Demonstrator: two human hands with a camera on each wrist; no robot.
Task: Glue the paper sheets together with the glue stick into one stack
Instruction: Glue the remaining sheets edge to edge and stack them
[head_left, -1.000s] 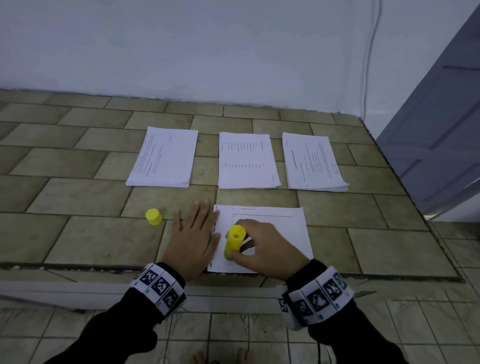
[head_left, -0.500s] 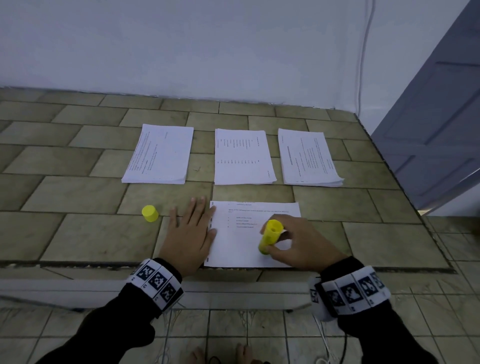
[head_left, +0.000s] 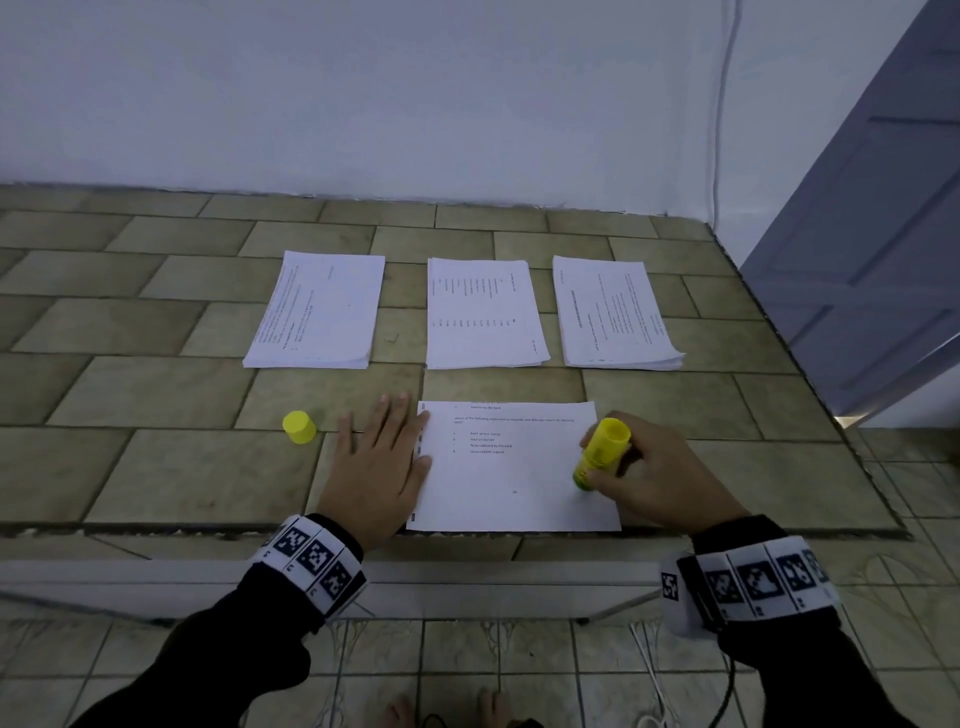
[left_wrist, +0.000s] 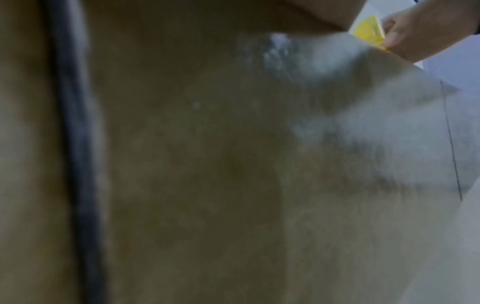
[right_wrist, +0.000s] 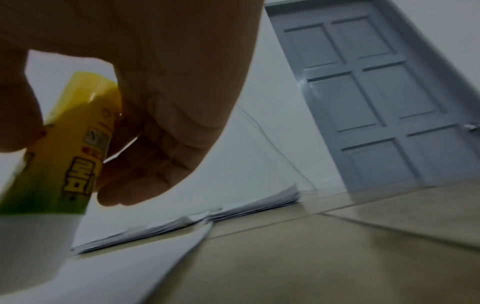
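Note:
A single printed sheet (head_left: 514, 478) lies at the near edge of the tiled surface. My left hand (head_left: 382, 457) lies flat with straight fingers, its thumb side pressing the sheet's left edge. My right hand (head_left: 649, 467) grips the yellow glue stick (head_left: 600, 454), tilted, with its lower end on the sheet's right side. In the right wrist view the glue stick (right_wrist: 70, 148) sits between my thumb and curled fingers above the paper. Three paper stacks lie behind: left (head_left: 317, 312), middle (head_left: 483, 314), right (head_left: 613, 314). The left wrist view is blurred and shows the glue stick (left_wrist: 370, 33) far off.
The yellow glue cap (head_left: 298, 427) stands on the tiles left of my left hand. A white wall runs behind the surface, and a grey door (head_left: 883, 208) is at the right. The surface's front edge (head_left: 208, 530) drops to a tiled floor below.
My right hand has drawn the glue stick across the sheet from its left side to its right side. The left hand has stayed flat at the sheet's left edge.

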